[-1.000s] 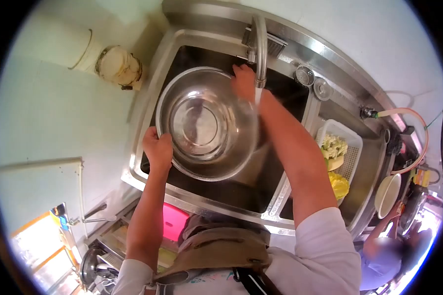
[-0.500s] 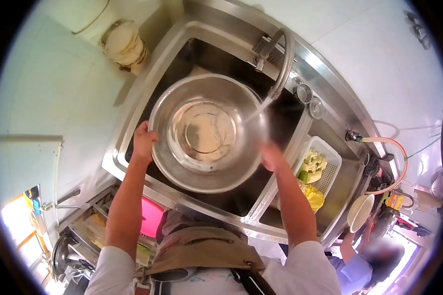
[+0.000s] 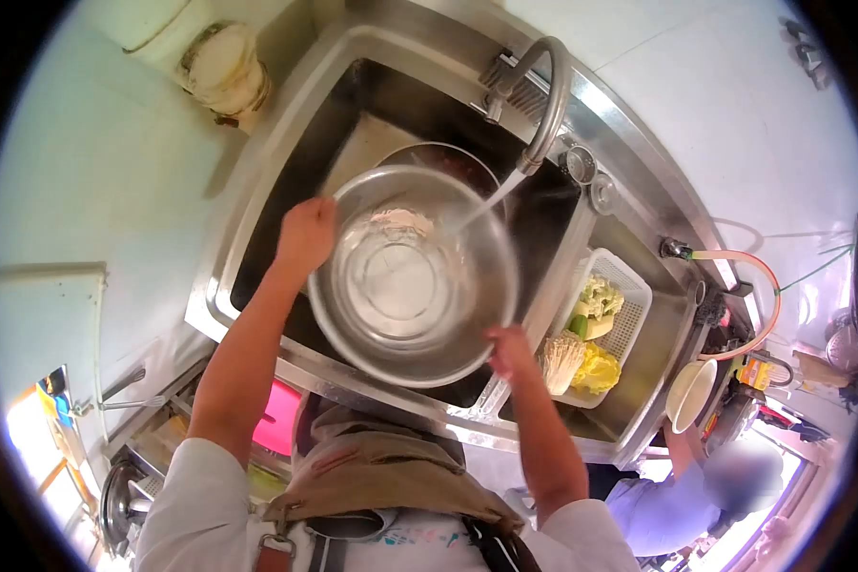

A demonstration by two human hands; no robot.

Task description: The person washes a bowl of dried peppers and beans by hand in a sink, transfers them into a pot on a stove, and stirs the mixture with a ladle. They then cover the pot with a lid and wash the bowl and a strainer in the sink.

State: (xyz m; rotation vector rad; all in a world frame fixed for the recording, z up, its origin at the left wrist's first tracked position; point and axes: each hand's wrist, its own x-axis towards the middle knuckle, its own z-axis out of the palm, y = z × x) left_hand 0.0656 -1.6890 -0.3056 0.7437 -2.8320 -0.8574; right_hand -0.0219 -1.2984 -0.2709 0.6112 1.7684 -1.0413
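Note:
A large stainless steel mixing bowl point(image 3: 491, 286) is held over the left sink basin point(image 3: 291, 181), with some water in its bottom. My left hand point(image 3: 310, 232) is closed on its rim at the upper left. At the lower right, my right hand point(image 3: 513, 353) grips the rim too. From the curved faucet point(image 3: 551, 105) a stream of water runs into the bowl. Behind the bowl, the edge of another round vessel point(image 3: 462, 153) shows in the sink; the rest of it is hidden.
A white perforated basket point(image 3: 639, 296) with enoki mushrooms point(image 3: 561, 362) and yellow and green vegetables sits in the right basin. A hose point(image 3: 777, 286) loops at the right. Beyond it, another person holds a pale bowl point(image 3: 691, 396). A lidded bucket point(image 3: 224, 71) stands upper left.
The bowl has tilted and shifted slightly toward me, uncovering the vessel behind it. My left hand has moved up along the rim, and my right hand has moved lower.

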